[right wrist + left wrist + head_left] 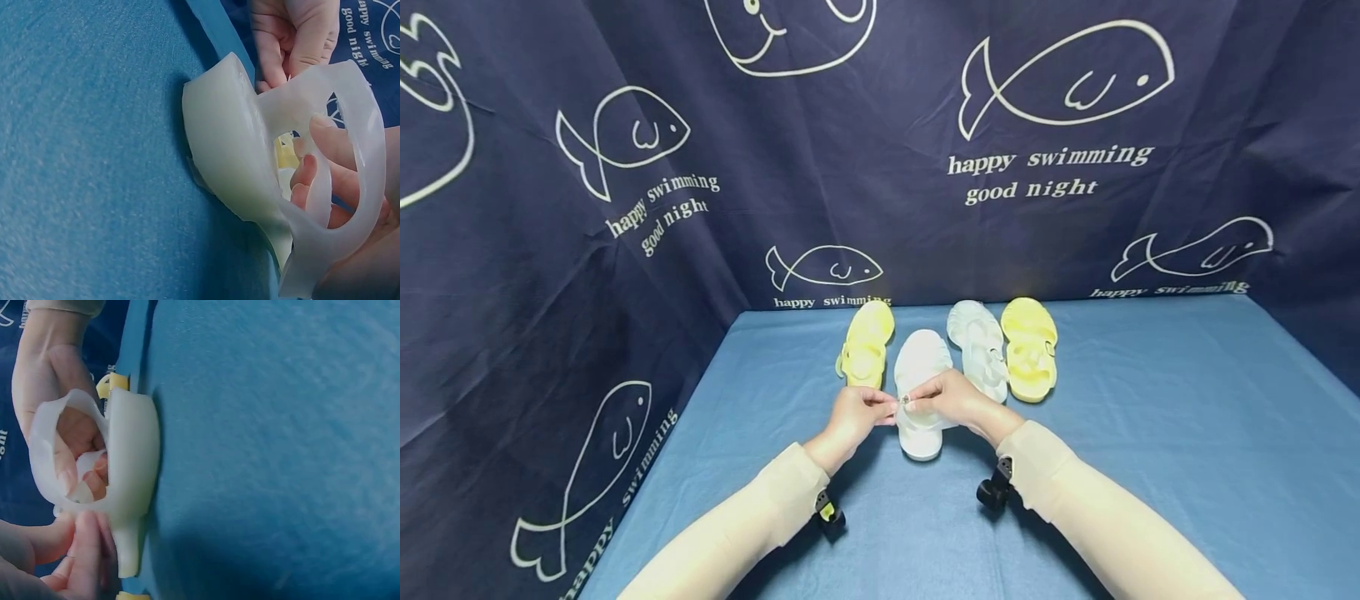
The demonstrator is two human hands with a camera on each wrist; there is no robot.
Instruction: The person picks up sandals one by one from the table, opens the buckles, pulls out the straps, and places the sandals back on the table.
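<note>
A white sandal (pixel 923 354) lies with its toe pointing away from me, between my two hands. My left hand (pixel 856 413) pinches the left side of its strap. From the right, my right hand (pixel 953 398) crosses over the sandal and pinches a small part with a buckle-like fitting (pixel 905 401) at that same side. The right wrist view shows the right-hand fingers (pixel 337 162) seen through the gap in the pale strap (pixel 369 137). In the left wrist view the thick sole (pixel 134 450) rests on the blue cloth. The fingertips partly hide the fitting.
A yellow sandal (pixel 870 327) lies left of the white one. To the right are a pale mint sandal (pixel 976 342) and another yellow sandal (pixel 1028 321). A blue cloth (pixel 1157 450) covers the table, and a dark fish-print curtain (pixel 910 208) hangs behind and to the left.
</note>
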